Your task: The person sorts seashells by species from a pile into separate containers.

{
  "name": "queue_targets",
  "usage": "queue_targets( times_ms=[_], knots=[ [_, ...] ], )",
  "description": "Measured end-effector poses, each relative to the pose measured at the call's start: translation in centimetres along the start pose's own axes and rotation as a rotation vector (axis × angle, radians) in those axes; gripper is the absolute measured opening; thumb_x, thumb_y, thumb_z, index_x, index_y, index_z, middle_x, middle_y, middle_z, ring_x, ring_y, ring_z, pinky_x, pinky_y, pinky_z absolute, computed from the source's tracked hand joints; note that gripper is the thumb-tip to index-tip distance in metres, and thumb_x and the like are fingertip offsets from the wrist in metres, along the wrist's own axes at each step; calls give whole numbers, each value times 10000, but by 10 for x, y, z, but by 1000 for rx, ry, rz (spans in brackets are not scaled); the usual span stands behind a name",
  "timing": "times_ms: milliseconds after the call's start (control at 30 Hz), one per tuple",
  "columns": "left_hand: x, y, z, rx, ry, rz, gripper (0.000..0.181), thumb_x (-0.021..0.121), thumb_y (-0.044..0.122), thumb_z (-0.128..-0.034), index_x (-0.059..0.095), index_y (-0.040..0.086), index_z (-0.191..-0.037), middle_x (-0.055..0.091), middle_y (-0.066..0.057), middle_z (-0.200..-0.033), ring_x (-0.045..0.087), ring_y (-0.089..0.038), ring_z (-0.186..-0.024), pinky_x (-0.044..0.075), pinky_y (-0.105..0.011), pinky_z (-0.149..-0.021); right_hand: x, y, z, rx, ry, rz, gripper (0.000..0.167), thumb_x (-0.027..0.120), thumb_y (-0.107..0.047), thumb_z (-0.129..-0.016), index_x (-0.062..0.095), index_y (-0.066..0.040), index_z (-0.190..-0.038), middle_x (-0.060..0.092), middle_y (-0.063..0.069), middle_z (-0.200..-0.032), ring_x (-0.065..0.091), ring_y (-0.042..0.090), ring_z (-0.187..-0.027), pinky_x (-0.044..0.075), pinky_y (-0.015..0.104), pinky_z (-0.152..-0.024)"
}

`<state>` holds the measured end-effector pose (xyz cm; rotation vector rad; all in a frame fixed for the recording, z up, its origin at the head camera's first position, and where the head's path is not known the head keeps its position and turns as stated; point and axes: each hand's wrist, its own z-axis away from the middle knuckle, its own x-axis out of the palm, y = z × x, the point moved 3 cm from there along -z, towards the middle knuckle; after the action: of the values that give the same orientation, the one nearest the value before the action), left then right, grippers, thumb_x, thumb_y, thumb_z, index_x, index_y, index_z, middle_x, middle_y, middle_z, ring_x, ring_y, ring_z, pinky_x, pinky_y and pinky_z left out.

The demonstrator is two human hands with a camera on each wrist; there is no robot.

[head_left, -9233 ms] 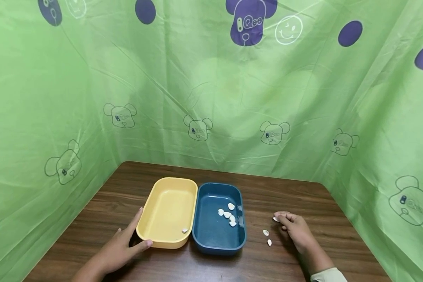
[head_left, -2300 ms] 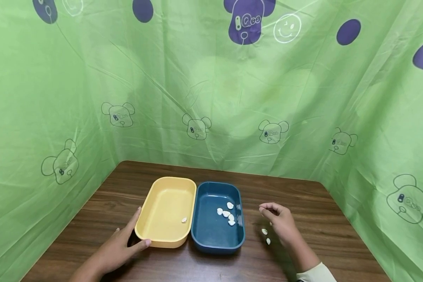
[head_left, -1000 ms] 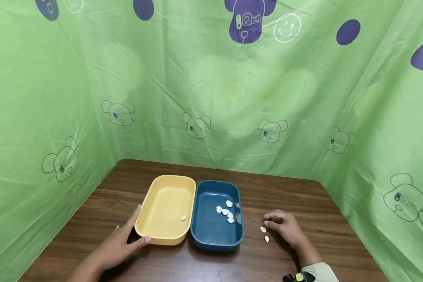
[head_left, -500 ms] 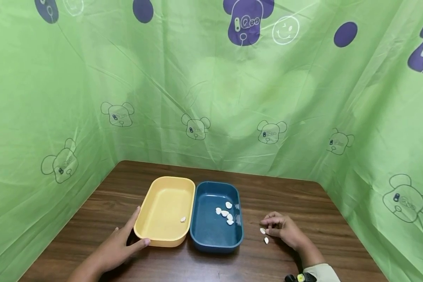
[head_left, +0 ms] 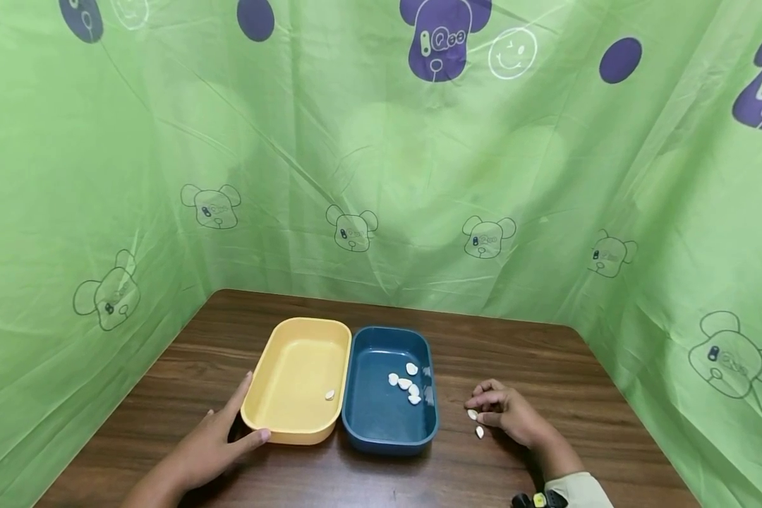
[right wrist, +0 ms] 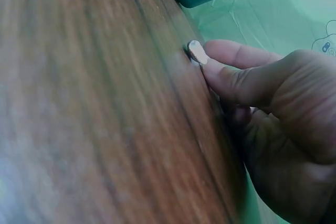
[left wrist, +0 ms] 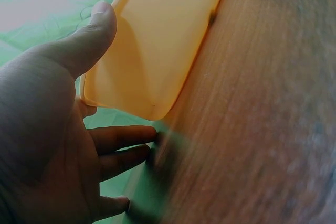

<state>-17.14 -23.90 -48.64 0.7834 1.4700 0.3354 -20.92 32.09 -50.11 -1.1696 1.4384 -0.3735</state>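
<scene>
My left hand [head_left: 208, 444] rests against the yellow tub [head_left: 301, 377], thumb at its near corner and fingers straight along its outer left wall. In the left wrist view the fingers are spread. A small white shell-like piece [head_left: 329, 395] lies inside the tub. My right hand [head_left: 514, 418] is low over the table, its thumb and index fingertip pinching a white pointed piece [head_left: 473, 415]. Another such piece [head_left: 480, 432] lies just nearer. The right wrist view shows a white oval piece [right wrist: 197, 52] by the thumb tip; the exact contact is partly hidden.
A dark blue tub [head_left: 390, 420] stands directly right of the yellow one, holding several rounder white pieces [head_left: 405, 384]. Both tubs stand on a brown wooden table [head_left: 514, 346]. A green patterned curtain [head_left: 381, 176] surrounds the table at the back and sides.
The piece pinched farther right 9.2 s ago is gone from there. The piece in the yellow tub sits farther back. My right hand has come down around the piece on the table. The left stays put.
</scene>
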Motion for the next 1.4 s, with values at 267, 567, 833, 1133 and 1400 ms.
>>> queue_targets(
  times_ms=[267,567,833,1133,1400],
  knots=[
    [0,0,1,7,13,18,1103,769,521,-995,53,235,-1784,452,-294,-1679,543,-659,-1398,211,-915,-1159,2,-2,-4,79,3,-20,136,810,38,-917,801,73,-1047,601,258,-1194,591,21,-1043,553,148,-825],
    [0,0,0,7,0,18,1108,757,532,-1001,34,230,-1784,423,-295,-1695,537,-656,-1406,186,-922,-1161,3,-6,-3,160,1,41,94,818,-10,-938,761,29,-1001,608,226,-1211,574,58,-899,494,179,-762],
    [0,-1,0,20,9,34,1096,762,506,-1005,49,212,-1784,414,-287,-1705,540,-644,-1413,193,-921,-1158,3,-7,-4,187,24,42,91,792,-30,-971,730,35,-988,600,263,-1256,579,55,-908,486,175,-760],
    [0,0,1,1,3,30,1108,766,526,-996,49,222,-1784,443,-292,-1687,536,-651,-1411,195,-914,-1168,4,-2,-3,251,76,2,92,782,-43,-982,731,33,-989,608,240,-1285,580,41,-944,484,165,-790],
    [-1,0,1,9,7,23,1101,764,523,-999,56,217,-1784,438,-281,-1695,543,-639,-1413,206,-914,-1162,4,-1,-3,324,152,-81,138,791,-49,-979,733,55,-1048,590,216,-1344,589,41,-920,528,212,-662]
  ],
)
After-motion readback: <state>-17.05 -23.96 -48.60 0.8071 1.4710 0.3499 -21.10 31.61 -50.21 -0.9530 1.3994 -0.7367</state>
